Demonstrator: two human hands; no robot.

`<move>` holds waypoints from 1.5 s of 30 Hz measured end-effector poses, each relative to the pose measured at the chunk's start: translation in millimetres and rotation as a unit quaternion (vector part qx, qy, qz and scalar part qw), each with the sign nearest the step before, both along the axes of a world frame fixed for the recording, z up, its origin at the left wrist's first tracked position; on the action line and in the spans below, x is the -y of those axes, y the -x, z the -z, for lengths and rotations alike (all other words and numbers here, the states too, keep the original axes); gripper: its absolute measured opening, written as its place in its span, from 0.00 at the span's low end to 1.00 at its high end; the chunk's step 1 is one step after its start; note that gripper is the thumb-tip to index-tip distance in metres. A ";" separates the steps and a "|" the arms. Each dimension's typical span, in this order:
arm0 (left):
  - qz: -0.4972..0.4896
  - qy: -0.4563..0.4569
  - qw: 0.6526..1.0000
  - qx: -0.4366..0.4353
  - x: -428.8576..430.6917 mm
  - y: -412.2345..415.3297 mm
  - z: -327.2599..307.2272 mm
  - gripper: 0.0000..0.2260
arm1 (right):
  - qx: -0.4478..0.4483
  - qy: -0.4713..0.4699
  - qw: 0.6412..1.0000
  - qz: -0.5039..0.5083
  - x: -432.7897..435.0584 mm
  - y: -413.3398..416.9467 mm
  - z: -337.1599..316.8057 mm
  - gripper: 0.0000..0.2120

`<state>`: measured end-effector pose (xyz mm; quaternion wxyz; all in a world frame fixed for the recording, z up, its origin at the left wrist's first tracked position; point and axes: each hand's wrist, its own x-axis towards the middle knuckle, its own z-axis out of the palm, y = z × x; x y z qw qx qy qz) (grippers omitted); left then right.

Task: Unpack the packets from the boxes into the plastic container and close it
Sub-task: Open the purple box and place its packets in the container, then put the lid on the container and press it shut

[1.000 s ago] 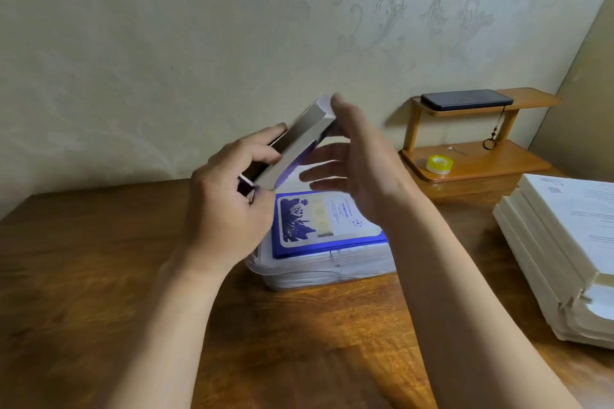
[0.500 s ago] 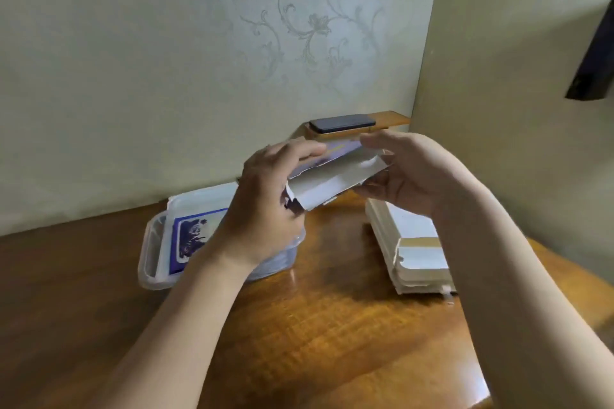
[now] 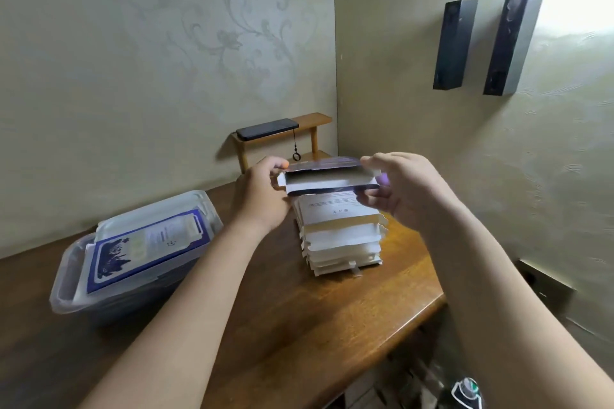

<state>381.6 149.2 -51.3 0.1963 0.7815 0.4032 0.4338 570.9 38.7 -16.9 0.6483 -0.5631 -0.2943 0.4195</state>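
Head view, the only one we have. Both forearms reach forward and up from the lower edge, bare, elbows out of frame, converging over the right part of the wooden table (image 3: 299, 325).

The left hand (image 3: 262, 196) pinches the left end of a flat box (image 3: 329, 178), thumb on top and fingers curled under. The right hand (image 3: 408, 189) pinches the right end, thumb above and fingers folded beneath, wrist bent slightly inward. We see the box held level, long side toward us, with its top flap lifted a little. Whether anything is inside it we cannot tell.

The box hangs just above a stack of flattened white boxes (image 3: 342, 236) standing near the table's right edge; held box and stack look close, possibly touching at the far side.

Well to the left sits the plastic container (image 3: 66, 289), uncovered, with blue-and-white packets (image 3: 146, 246) lying flat inside and filling it nearly to the rim. A clear piece behind the packets may be its lid; the blur leaves us unsure.

Against the back wall stands a small wooden shelf (image 3: 312, 119) with a dark phone (image 3: 267, 128) on its top board. Two dark oblong cases (image 3: 453, 43) hang on the right wall.
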 end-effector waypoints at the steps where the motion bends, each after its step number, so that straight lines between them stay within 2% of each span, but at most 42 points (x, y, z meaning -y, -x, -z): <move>1: -0.015 0.020 1.000 -0.003 -1.5 -3.5 3.1 0.21 | 0.010 0.008 1.000 0.002 0.3 -3.2 5.3 0.06; 6: 0.033 0.113 0.993 0.006 1.9 -9.8 14.1 0.26 | 0.063 0.029 0.998 0.005 2.6 -11.8 29.5 0.04; 10: 0.067 0.188 0.979 0.028 5.5 -11.7 20.6 0.27 | 0.166 0.053 0.984 0.024 4.0 -15.6 40.9 0.05; 14: 0.061 0.212 0.975 0.040 9.4 -11.1 24.7 0.26 | 0.242 0.086 0.966 0.024 2.6 -15.7 46.4 0.07; 19: 0.059 0.230 0.970 0.058 14.9 -8.7 22.1 0.26 | 0.281 0.102 0.954 0.024 0.3 -14.7 47.8 0.08; 21: 0.055 0.234 0.969 0.057 13.9 -6.1 21.2 0.25 | 0.328 0.133 0.935 0.032 3.0 -14.9 45.8 0.07; 24: 0.047 0.249 0.965 0.067 9.2 6.6 14.5 0.23 | 0.454 0.179 0.866 0.110 9.2 -9.3 32.3 0.08; 25: 0.045 0.248 0.965 0.077 7.3 12.9 9.9 0.22 | 0.486 0.172 0.845 0.140 10.2 -4.3 24.5 0.08; 27: 0.034 0.236 0.966 0.098 3.5 29.2 -2.9 0.21 | 0.512 0.126 0.834 0.165 7.6 11.9 6.7 0.08; 32: -0.022 0.197 0.971 0.136 -11.1 92.9 -27.6 0.17 | 0.494 0.028 0.868 0.044 -39.6 84.1 -22.8 0.09; 37: -0.107 0.175 0.968 0.143 -24.7 176.2 -28.7 0.14 | 0.473 0.030 0.873 -0.114 -120.6 171.0 -12.7 0.05; 42: -0.203 0.188 0.949 0.154 -48.6 256.1 -12.0 0.11 | 0.494 0.074 0.849 -0.171 -199.2 218.7 13.5 0.06; 45: -0.240 0.226 0.931 0.157 -68.9 291.4 6.5 0.14 | 0.527 0.096 0.831 -0.154 -239.0 227.6 28.6 0.07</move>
